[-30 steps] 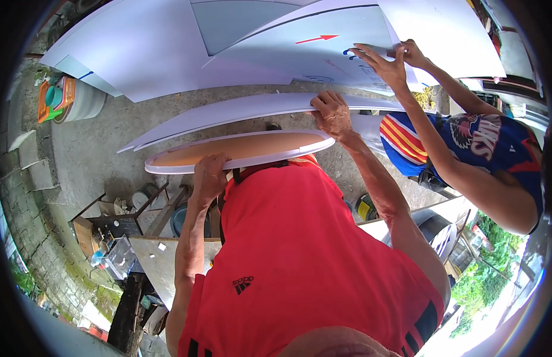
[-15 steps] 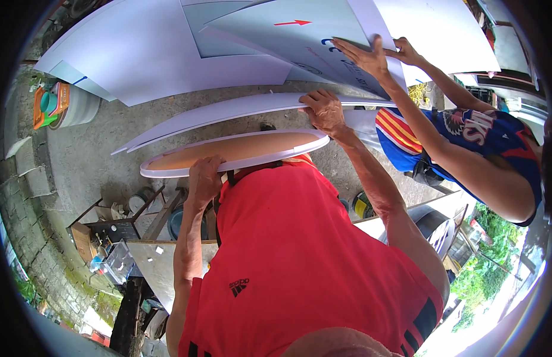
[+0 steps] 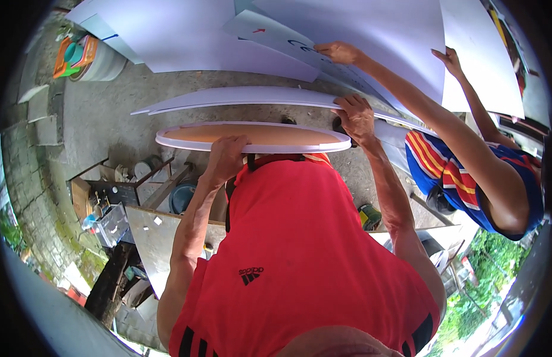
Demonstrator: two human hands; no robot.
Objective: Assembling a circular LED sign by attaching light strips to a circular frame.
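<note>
The long oval panel with a white rim and a tan-brown face [image 3: 252, 137] lies almost flat in front of the person's chest, its long axis running left to right across the scene, just beyond the red sleeveless shirt [image 3: 300, 256]. The left hand [image 3: 226, 157] is curled over the panel's near rim, a little left of its middle, fingers wrapped around the white edge and holding it. The right hand [image 3: 356, 117] sits farther out and to the right, at the panel's right tip, but its fingers are pinched on the thin white sheet [image 3: 246, 96] that curves along just beyond the panel, roughly parallel to it and with the same left-to-right run. So the panel hangs mostly from the left hand, with much of its length reaching out to the left of that grip and a shorter stretch to the right, where the right hand is the nearer one to the tip. Whether the right hand also touches the panel's end cannot be told, as the two edges overlap there. Farther away, large pale sheets [image 3: 359, 35] are held up by a second person in a striped blue, red and yellow shirt [image 3: 460, 178], whose hand [image 3: 338, 52] presses on one of them. A light-coloured bucket with colourful things on top [image 3: 94, 59] stands far left on the concrete floor [image 3: 103, 128].
</note>
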